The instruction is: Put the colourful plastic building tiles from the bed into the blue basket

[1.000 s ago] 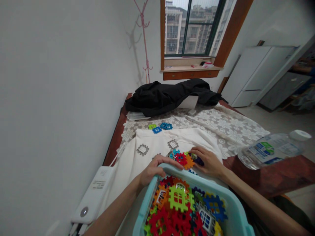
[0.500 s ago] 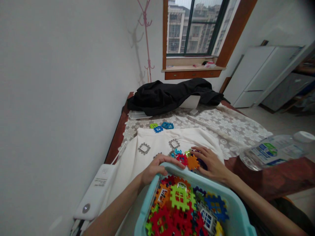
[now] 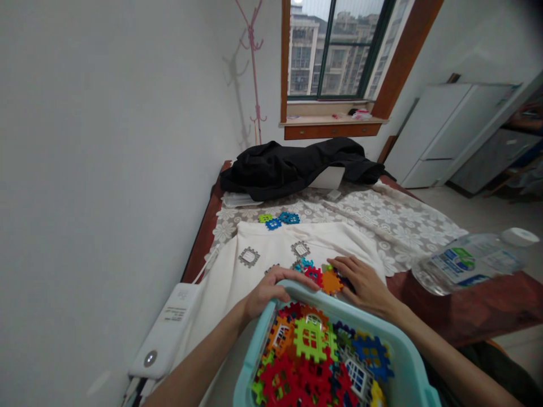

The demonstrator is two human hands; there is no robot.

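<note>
A light blue basket [image 3: 254,356] full of colourful toothed plastic tiles [image 3: 311,342] sits close to me. My left hand [image 3: 267,291] curls over the basket's far rim and grips it. My right hand [image 3: 360,280] lies just past the rim, fingers stretched over a small cluster of orange, red and teal tiles [image 3: 320,276] on a white cloth [image 3: 271,249]. Two grey tiles [image 3: 248,257] lie further out on the cloth. Blue and green tiles [image 3: 278,219] rest beyond it on the lace tablecloth [image 3: 382,212].
A white power bank [image 3: 167,333] lies at the left by the wall. A water bottle [image 3: 470,257] lies on its side at the right on the dark wood table. A black jacket [image 3: 292,167] is heaped at the table's far end, under a window.
My right hand has flattened and slid slightly over the tile cluster, which has shifted a little. My left hand keeps its grip on the basket rim.
</note>
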